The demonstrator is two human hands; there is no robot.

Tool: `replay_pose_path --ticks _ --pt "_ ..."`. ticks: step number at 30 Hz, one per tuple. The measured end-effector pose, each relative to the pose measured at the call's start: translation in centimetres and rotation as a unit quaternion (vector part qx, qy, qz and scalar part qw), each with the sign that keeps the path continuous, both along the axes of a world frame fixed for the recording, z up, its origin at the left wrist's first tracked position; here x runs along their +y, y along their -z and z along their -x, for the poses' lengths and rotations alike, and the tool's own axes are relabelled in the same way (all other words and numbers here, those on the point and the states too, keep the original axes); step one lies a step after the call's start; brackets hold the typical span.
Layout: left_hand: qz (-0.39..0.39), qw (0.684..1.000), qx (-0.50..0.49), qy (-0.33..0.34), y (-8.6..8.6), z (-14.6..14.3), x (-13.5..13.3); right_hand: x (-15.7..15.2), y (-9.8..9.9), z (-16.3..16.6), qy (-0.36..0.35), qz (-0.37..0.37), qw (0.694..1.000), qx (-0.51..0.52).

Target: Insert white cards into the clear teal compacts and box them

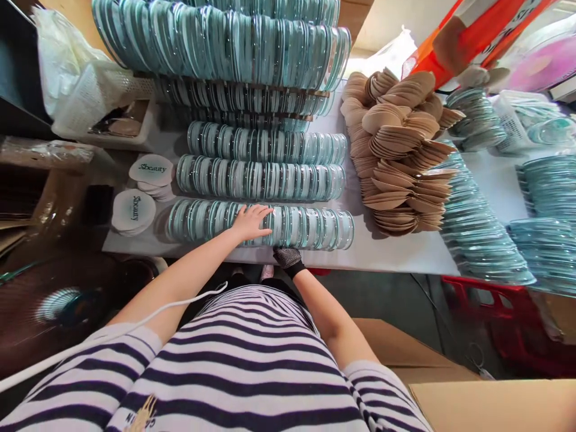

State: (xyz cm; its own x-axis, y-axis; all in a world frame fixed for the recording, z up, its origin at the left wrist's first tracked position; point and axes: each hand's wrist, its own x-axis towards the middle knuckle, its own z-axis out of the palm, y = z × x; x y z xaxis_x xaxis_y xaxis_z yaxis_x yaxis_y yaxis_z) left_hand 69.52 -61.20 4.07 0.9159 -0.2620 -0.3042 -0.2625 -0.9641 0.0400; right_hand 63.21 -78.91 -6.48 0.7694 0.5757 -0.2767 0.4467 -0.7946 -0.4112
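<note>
Across the front of the white table lies a row of round clear discs with teal rims, standing on edge and packed side by side. My left hand is bare and rests on top of this row near its middle, fingers spread. My right hand wears a black mesh glove and is at the near side of the same row, by the table's front edge. Its fingers are mostly hidden, so I cannot tell whether it grips anything. A second row of discs lies just behind.
Stacked disc rows rise at the back. White printed rounds lie left; brown oval pieces are piled right. Further right are leaning disc stacks. A fan, red crate and cardboard box are below.
</note>
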Motion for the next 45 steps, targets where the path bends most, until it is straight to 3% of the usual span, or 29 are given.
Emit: replay_pose_path --ticks 2,5,7,9,14,20,26,31,35,39,42,45 --pt "-0.003 1.000 0.008 -0.001 -0.3 0.1 0.0 -0.5 0.1 0.2 0.019 -0.014 1.000 -0.005" --pt "-0.001 1.000 0.010 -0.004 -0.7 0.1 -0.6 -2.8 -1.8 -1.4 0.094 -0.052 0.993 -0.045" --pt "0.009 1.000 -0.009 0.006 -0.6 -0.1 -1.8 -4.7 -3.8 -4.2 0.167 -0.049 0.982 -0.080" --pt "0.018 0.999 -0.022 0.025 -0.3 -0.5 -3.5 -6.0 -5.8 -7.9 0.191 -0.014 0.977 -0.092" --pt "0.002 0.999 -0.003 0.036 1.1 -1.1 -6.5 -5.0 -8.6 -15.9 0.030 0.105 0.994 -0.008" --pt "-0.008 0.999 -0.018 0.036 2.0 -1.3 -6.2 -1.9 -9.3 -18.7 -0.079 0.145 0.986 0.019" --pt "-0.013 0.999 -0.024 0.033 2.2 -1.5 -6.0 -1.0 -9.8 -17.4 -0.120 0.118 0.985 -0.049" --pt "-0.020 0.999 -0.016 0.023 2.0 -1.5 -5.9 -3.7 -9.4 -14.1 -0.114 0.049 0.987 -0.102" --pt "-0.023 0.999 -0.009 0.026 1.7 -1.5 -6.1 -6.1 -5.8 -7.5 -0.080 0.022 0.994 -0.064" --pt "-0.019 0.999 -0.010 0.023 1.6 -1.4 -6.1 -5.9 -0.8 -1.8 -0.006 0.009 1.000 0.010" --pt "-0.027 0.999 -0.004 0.023 1.5 -1.4 -6.0 -5.0 1.6 0.1 0.050 -0.004 0.998 0.033" --pt "-0.033 0.999 0.008 0.023 1.3 -1.3 -5.8 -5.6 2.0 0.3 0.089 -0.036 0.995 0.026"
